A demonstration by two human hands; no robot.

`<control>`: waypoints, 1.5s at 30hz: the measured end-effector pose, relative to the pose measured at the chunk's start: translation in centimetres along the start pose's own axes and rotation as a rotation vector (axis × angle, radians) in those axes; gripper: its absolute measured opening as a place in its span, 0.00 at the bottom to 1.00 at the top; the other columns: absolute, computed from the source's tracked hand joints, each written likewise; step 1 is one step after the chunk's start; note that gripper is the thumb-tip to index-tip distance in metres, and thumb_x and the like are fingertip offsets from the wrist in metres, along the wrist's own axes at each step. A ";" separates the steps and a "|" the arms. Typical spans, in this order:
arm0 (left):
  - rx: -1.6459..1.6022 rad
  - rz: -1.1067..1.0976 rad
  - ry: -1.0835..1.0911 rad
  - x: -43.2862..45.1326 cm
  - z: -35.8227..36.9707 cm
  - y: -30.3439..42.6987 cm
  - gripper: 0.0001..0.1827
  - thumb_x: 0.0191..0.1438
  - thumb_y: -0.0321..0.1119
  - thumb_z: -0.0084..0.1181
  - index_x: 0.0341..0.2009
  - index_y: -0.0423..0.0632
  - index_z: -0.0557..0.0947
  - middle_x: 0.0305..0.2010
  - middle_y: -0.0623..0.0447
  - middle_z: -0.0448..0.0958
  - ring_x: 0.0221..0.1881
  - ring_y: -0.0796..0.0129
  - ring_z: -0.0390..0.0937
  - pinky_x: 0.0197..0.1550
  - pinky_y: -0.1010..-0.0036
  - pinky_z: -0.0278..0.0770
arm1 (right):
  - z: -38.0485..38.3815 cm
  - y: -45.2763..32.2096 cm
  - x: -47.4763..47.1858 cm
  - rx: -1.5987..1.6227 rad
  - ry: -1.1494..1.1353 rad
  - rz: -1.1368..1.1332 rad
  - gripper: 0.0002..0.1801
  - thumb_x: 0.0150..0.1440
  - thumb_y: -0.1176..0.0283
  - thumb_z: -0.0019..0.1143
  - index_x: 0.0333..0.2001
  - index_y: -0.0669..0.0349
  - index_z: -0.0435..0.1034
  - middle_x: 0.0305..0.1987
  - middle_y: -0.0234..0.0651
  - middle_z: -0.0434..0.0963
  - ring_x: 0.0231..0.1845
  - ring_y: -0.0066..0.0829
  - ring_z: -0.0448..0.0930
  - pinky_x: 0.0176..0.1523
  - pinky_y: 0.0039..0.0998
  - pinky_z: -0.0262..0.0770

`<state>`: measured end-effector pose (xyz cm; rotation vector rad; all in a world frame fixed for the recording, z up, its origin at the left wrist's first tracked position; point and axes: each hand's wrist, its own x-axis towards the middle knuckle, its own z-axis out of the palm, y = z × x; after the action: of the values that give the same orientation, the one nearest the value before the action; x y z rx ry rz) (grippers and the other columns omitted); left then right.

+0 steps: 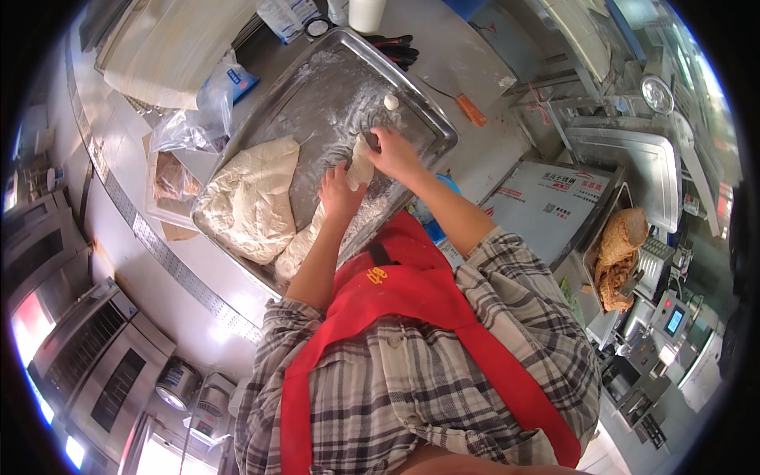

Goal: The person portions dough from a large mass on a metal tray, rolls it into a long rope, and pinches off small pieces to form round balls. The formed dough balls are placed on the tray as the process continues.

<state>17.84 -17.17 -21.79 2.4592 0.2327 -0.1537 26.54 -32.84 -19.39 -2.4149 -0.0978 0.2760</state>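
Observation:
A long dough strip (360, 168) lies across a floured metal tray (309, 77). My right hand (394, 157) has its thumb and fingers at the strip's far end. Lower down, my left hand (339, 195) is around the same strip, thumb to one side and fingers to the other. The strip runs on beneath my left forearm, which hides part of it. A large folded mass of dough (252, 199) rests in the tray's left corner. Beyond my right hand sits one small dough ball (390, 102). Loose flour (368, 217) is heaped along the tray's near side.
Right of the tray lies a tool with an orange handle (471, 110). Black and red gloves (396, 50) and a white cup (366, 15) are behind it. A clear plastic bag (199, 127) lies at left. Further right, a pan holds browned food (620, 237).

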 end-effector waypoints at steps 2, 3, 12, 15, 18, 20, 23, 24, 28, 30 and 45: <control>-0.041 -0.012 -0.131 0.0 -0.3 0.2 0.33 0.40 0.38 0.71 0.54 0.53 0.76 0.45 0.48 0.75 0.51 0.50 0.73 0.55 0.57 0.70 | 1.6 -0.4 -1.6 -0.030 -0.089 0.145 0.25 0.50 0.59 0.66 0.46 0.65 0.70 0.48 0.50 0.76 0.47 0.52 0.78 0.51 0.45 0.75; -0.086 0.041 -0.166 0.1 -0.6 0.3 0.34 0.40 0.38 0.71 0.55 0.53 0.75 0.44 0.49 0.75 0.50 0.51 0.73 0.54 0.57 0.70 | 2.6 -0.4 -2.0 -0.026 -0.088 0.187 0.26 0.49 0.59 0.66 0.46 0.65 0.69 0.47 0.50 0.76 0.46 0.53 0.78 0.50 0.45 0.75; -0.219 0.071 0.025 0.9 -1.0 1.4 0.30 0.42 0.38 0.71 0.51 0.46 0.77 0.43 0.46 0.78 0.46 0.50 0.77 0.48 0.62 0.75 | 3.2 -0.9 -2.0 0.880 0.040 0.411 0.32 0.51 0.58 0.70 0.48 0.65 0.60 0.39 0.44 0.75 0.34 0.37 0.81 0.34 0.35 0.81; -0.560 -0.208 -0.265 2.5 -1.6 -0.1 0.32 0.46 0.34 0.66 0.57 0.46 0.73 0.44 0.49 0.78 0.46 0.56 0.77 0.49 0.65 0.75 | 0.3 -1.2 -2.2 1.019 -0.119 0.603 0.32 0.56 0.58 0.66 0.53 0.65 0.59 0.40 0.39 0.73 0.32 0.29 0.80 0.30 0.32 0.82; -1.168 -0.241 -0.544 3.2 -3.2 -1.9 0.35 0.47 0.24 0.58 0.63 0.46 0.67 0.45 0.51 0.77 0.48 0.62 0.76 0.53 0.68 0.73 | -1.3 -1.2 -2.0 0.949 -0.328 0.809 0.32 0.59 0.56 0.63 0.56 0.64 0.60 0.43 0.39 0.72 0.35 0.29 0.79 0.34 0.33 0.81; -1.421 -0.241 -0.696 3.1 -4.2 -2.3 0.35 0.47 0.21 0.58 0.62 0.46 0.66 0.47 0.50 0.76 0.50 0.63 0.76 0.56 0.68 0.71 | -0.9 -1.6 -1.8 1.297 -0.489 0.656 0.29 0.56 0.58 0.67 0.53 0.62 0.63 0.41 0.37 0.73 0.35 0.27 0.78 0.35 0.32 0.79; -1.227 -0.198 -0.729 2.8 -4.5 -1.5 0.29 0.50 0.28 0.60 0.58 0.46 0.68 0.49 0.46 0.77 0.51 0.61 0.76 0.54 0.65 0.72 | 1.4 -2.9 -1.9 1.293 -0.317 0.462 0.26 0.53 0.67 0.68 0.53 0.61 0.65 0.42 0.36 0.75 0.42 0.29 0.78 0.44 0.34 0.76; -0.933 -0.142 -0.611 2.8 -4.2 -1.0 0.29 0.50 0.30 0.62 0.57 0.45 0.69 0.48 0.44 0.78 0.49 0.57 0.78 0.52 0.64 0.73 | 2.1 -3.3 -2.0 1.155 -0.179 0.410 0.26 0.53 0.69 0.67 0.53 0.61 0.65 0.42 0.37 0.75 0.43 0.29 0.78 0.45 0.34 0.76; -0.343 -0.065 -0.228 3.5 -2.4 0.6 0.29 0.49 0.40 0.67 0.53 0.44 0.71 0.45 0.37 0.80 0.47 0.46 0.80 0.46 0.59 0.76 | 3.1 -4.4 -2.8 0.725 0.108 0.101 0.28 0.49 0.74 0.65 0.54 0.62 0.66 0.48 0.39 0.76 0.47 0.32 0.79 0.49 0.32 0.76; -0.388 -0.071 -0.162 3.9 -1.7 0.9 0.28 0.49 0.42 0.68 0.51 0.43 0.74 0.46 0.37 0.80 0.48 0.45 0.81 0.46 0.60 0.77 | 2.2 -4.3 -2.8 0.686 0.063 -0.027 0.27 0.50 0.73 0.65 0.54 0.61 0.67 0.51 0.40 0.76 0.49 0.36 0.79 0.51 0.33 0.75; -0.677 -0.119 -0.177 3.7 -0.2 0.5 0.17 0.50 0.38 0.66 0.43 0.45 0.82 0.38 0.42 0.84 0.43 0.53 0.83 0.43 0.63 0.78 | -2.3 -4.4 -1.5 0.250 -0.074 -0.424 0.27 0.61 0.65 0.56 0.63 0.56 0.65 0.65 0.47 0.69 0.61 0.48 0.73 0.58 0.38 0.73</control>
<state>21.59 -16.92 -21.95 1.7499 0.2965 -0.2888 25.61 -31.22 -14.59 -2.0751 -0.5664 0.1697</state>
